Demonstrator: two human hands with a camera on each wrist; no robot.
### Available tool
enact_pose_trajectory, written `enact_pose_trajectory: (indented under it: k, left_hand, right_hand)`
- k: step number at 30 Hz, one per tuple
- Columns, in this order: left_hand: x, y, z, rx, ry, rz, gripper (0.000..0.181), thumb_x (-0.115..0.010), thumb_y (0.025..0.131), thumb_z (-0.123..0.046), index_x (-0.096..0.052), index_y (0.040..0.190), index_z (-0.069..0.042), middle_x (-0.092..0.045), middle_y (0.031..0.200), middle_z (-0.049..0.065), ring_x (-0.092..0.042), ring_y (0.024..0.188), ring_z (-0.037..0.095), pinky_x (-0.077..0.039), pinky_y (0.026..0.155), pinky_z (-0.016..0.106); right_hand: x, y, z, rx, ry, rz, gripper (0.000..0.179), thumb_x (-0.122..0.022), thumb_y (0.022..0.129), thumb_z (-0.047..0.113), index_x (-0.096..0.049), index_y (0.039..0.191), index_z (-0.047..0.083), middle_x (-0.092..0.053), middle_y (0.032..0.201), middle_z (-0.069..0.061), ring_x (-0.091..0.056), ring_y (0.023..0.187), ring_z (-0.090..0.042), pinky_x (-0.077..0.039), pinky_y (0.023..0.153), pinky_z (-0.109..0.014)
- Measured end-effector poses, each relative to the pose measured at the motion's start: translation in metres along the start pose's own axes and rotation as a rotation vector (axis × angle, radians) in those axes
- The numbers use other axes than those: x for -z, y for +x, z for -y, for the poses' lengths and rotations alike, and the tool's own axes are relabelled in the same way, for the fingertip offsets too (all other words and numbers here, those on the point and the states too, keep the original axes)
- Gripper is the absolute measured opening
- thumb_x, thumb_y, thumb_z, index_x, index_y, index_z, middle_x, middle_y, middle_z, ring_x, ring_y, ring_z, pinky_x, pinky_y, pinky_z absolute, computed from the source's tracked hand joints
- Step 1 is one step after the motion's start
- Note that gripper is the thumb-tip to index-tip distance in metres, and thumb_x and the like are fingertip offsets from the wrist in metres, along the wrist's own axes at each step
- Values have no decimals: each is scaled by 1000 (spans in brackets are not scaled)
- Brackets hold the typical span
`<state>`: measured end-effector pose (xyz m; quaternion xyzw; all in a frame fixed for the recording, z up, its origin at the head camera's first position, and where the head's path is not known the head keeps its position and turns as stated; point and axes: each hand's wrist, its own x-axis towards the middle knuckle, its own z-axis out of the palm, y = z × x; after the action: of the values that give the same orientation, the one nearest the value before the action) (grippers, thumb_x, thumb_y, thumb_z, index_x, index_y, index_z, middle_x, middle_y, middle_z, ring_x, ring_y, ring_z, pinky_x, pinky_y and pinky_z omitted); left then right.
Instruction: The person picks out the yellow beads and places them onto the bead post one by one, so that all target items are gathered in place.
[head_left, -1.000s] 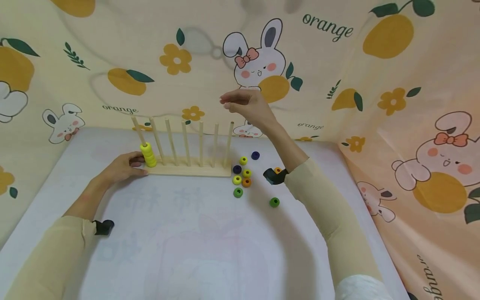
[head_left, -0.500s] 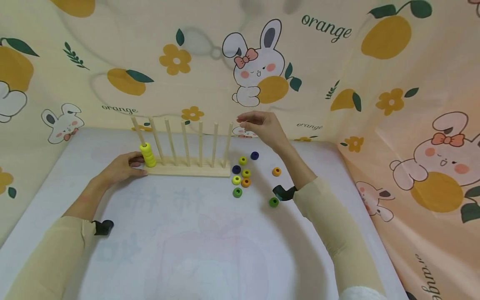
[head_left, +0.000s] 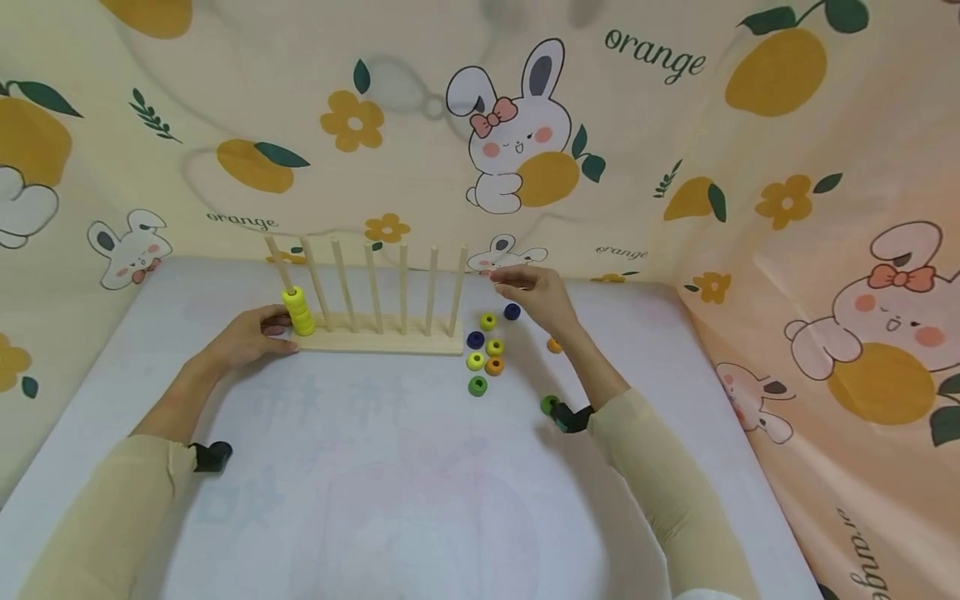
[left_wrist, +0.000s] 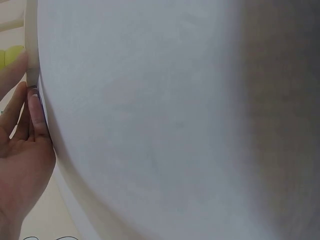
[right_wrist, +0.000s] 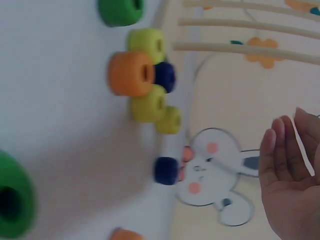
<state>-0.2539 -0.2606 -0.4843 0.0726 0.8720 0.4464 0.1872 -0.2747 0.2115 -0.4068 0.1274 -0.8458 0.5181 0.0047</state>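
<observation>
A wooden peg rack (head_left: 382, 343) with several upright pegs stands on the white table. Yellow beads (head_left: 298, 312) are stacked on its leftmost peg. My left hand (head_left: 243, 339) holds the left end of the rack's base, thumb in front and fingers at the end; the left wrist view shows this hand (left_wrist: 25, 165) at the base's edge. My right hand (head_left: 542, 298) hovers above the table to the right of the rack, fingers loosely bent, with nothing seen in them. Below it lie loose beads: a navy bead (head_left: 512, 312), a yellow bead (head_left: 488, 321) and an orange bead (head_left: 494, 366) among them.
Nearer the front are a green bead (head_left: 477, 386) and another green bead (head_left: 550, 404), partly behind the black wrist camera (head_left: 573, 418). Partly hidden by my right forearm is a second orange bead (head_left: 554, 345). A patterned cloth (head_left: 420, 125) rises behind the table.
My right hand has come down and to the right, from above the rack's right end to just over the loose beads. My left hand and the rack stay in place.
</observation>
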Motion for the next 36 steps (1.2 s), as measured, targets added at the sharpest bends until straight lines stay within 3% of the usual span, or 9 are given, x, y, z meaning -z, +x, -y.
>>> enact_pose_trajectory:
  k: [10,16,23,36]
  left_hand:
    - [-2,1,-2,17,14,-2,83,-75,89,-15,-26,150,11,-40,145,31,-40,133,44,-31,114,54]
    - [-1,2,-4,9,16,0,83,-75,89,-15,-26,150,12,-40,145,31,-40,133,44,-32,114,54]
    - [0,0,-1,14,12,1,82,-75,90,-16,-26,150,11,-39,146,31,-39,134,45,-31,114,54]
    - [-2,-1,-2,6,12,-1,81,-74,90,-14,-26,150,11,-39,146,32,-39,133,45,-31,114,55]
  right_hand:
    - [-8,-9,-37,-58,23,-85,25,-75,91,17,-74,115,10,-73,113,-8,-68,102,-19,-55,86,-27]
    - [-15,-13,-51,-138,-3,-95,27,-75,90,14,-73,116,8,-73,113,-8,-69,105,-20,-53,95,-30]
    - [-26,-17,-55,-233,-80,-76,27,-73,91,15,-73,118,12,-72,116,-5,-66,109,-21,-49,101,-34]
    - [-40,-20,-51,-342,-113,-82,29,-70,93,12,-70,122,14,-70,120,-5,-63,113,-21,-49,101,-35]
